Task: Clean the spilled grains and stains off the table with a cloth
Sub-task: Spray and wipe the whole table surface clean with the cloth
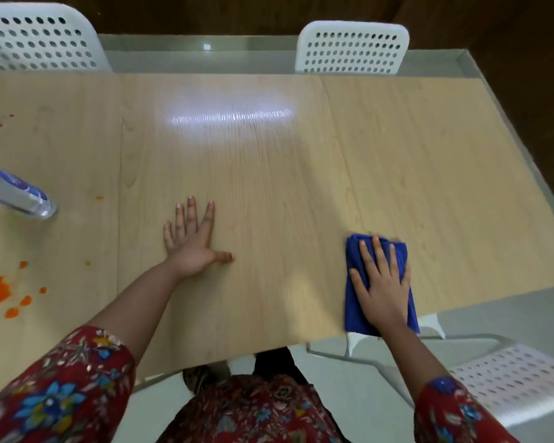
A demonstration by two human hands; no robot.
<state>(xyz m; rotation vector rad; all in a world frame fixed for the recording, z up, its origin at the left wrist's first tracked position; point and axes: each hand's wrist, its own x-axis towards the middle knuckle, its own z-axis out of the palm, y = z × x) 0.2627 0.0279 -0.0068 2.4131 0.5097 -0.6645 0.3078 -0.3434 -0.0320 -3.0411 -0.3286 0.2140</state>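
Cloth (354, 302) under flat right hand (381, 282)

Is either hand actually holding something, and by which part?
Nothing is gripped. The right hand presses flat on the middle of the blue cloth; the left hand rests open on the table.

Soft indoor light from overhead leaves a white glare streak on the pale wooden table (269, 174). Wide-angle distortion bends the edges; slight blur throughout.
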